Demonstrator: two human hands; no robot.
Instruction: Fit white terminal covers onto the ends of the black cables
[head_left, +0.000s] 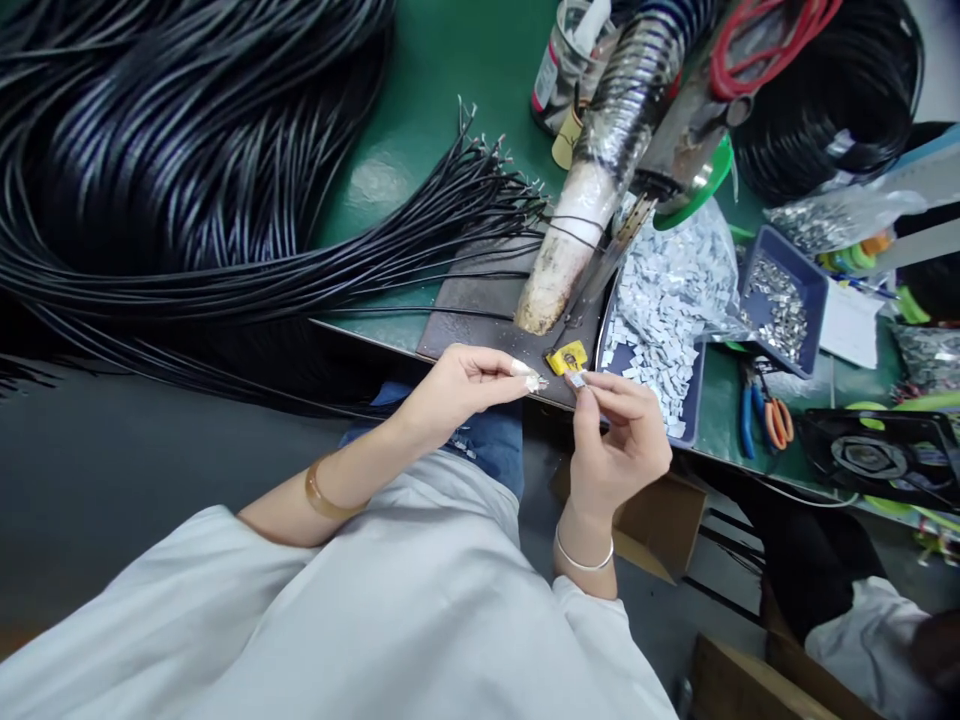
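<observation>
My left hand (469,385) is closed in a pinch at the front edge of the bench, with white wrapping on a fingertip. Fine stripped wire ends (540,382) stick out from its fingertips; the rest of that wire is hidden. Just to the right, my right hand (619,430) pinches a small pale connector (576,379) between thumb and fingers. The connector is close to the wire ends, with a small gap between them. Directly behind it sits a yellow block (566,357) on a dark work mat (472,300).
A soldering iron (604,265) and a taped fume hose (562,255) slant down over the mat. Black cables (360,260) spread from the left. A tray of pale connectors (697,400), a parts tray (814,345), pliers (776,420) and a fan (870,458) lie right. Another person's sleeve (862,635) shows lower right.
</observation>
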